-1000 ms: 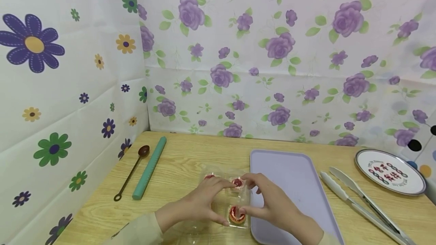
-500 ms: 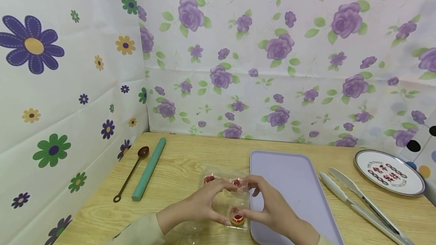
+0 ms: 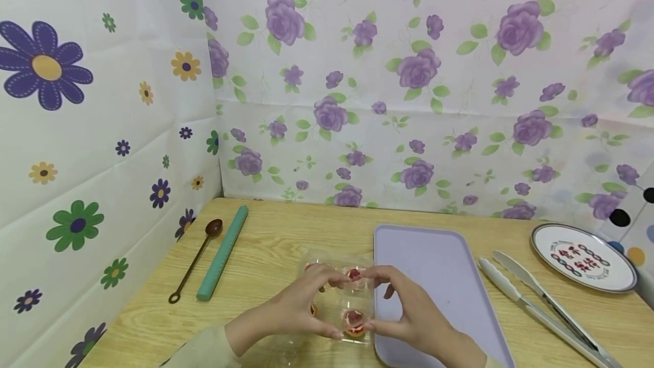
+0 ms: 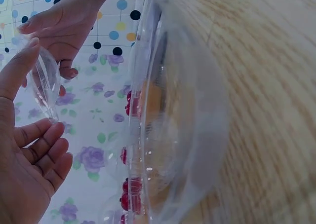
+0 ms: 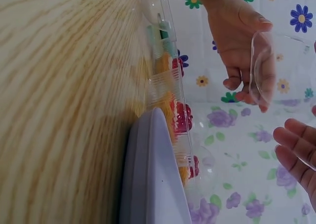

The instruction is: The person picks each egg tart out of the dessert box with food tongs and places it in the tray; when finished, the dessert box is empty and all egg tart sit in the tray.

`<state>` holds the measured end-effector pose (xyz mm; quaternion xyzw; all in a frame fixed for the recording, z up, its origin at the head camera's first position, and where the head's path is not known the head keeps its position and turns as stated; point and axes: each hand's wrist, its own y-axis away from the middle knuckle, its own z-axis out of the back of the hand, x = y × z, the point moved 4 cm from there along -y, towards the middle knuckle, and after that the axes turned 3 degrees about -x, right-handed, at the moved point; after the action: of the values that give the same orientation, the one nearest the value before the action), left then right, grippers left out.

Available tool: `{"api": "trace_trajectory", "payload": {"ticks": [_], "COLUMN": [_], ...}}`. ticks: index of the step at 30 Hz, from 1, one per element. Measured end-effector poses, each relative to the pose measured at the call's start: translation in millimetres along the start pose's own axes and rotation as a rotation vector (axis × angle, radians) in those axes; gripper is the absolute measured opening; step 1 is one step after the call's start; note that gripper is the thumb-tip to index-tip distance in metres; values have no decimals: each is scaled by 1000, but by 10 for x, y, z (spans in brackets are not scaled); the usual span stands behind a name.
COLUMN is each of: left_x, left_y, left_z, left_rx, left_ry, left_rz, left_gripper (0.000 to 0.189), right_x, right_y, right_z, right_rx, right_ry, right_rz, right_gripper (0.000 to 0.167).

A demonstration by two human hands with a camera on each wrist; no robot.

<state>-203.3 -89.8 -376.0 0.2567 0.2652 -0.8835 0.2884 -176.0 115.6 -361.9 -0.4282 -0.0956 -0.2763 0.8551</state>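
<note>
Between my two hands is a clear plastic domed cover (image 4: 47, 81), raised above the table. My left hand (image 3: 296, 306) pinches its left side between thumb and fingertips. The right hand (image 3: 416, 317) pinches the opposite side the same way. Below them on the table sits a clear plastic container (image 5: 165, 83) with small tarts topped in red fruit. One tart (image 3: 353, 331) shows between the thumbs, seen through the plastic, and another tart (image 3: 352, 272) by the index fingers. The left hand partly hides the container's left side in the head view.
A lilac tray (image 3: 424, 254) lies just right of the container. Farther right are metal tongs (image 3: 546, 305) and a white plate (image 3: 585, 258). To the left lie a brown long-handled spoon (image 3: 196, 263) and a teal stick (image 3: 223, 254). Flowered cloth walls stand behind and left.
The thumbs have shifted slightly toward the near side, and the clear cover overlaps the near tart more. Both hands keep hold of it. The container and tray stay in place.
</note>
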Motion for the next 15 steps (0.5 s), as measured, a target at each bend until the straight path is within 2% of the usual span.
{"api": "trace_trajectory", "payload": {"ticks": [4, 10, 15], "left_x": [-24, -81, -131], "left_y": [21, 74, 105], "left_z": [46, 98, 84], "left_rx": [-42, -107, -112], "left_ry": [-71, -182, -228], "left_rz": [-19, -91, -115], "left_gripper": [80, 83, 83], "right_x": [-3, 25, 74], "right_y": [27, 96, 146], "right_z": [28, 36, 35], "right_rx": [6, 46, 117], "right_ry": [12, 61, 64], "right_rz": [-14, -52, -62], "right_gripper": [69, 78, 82]}}
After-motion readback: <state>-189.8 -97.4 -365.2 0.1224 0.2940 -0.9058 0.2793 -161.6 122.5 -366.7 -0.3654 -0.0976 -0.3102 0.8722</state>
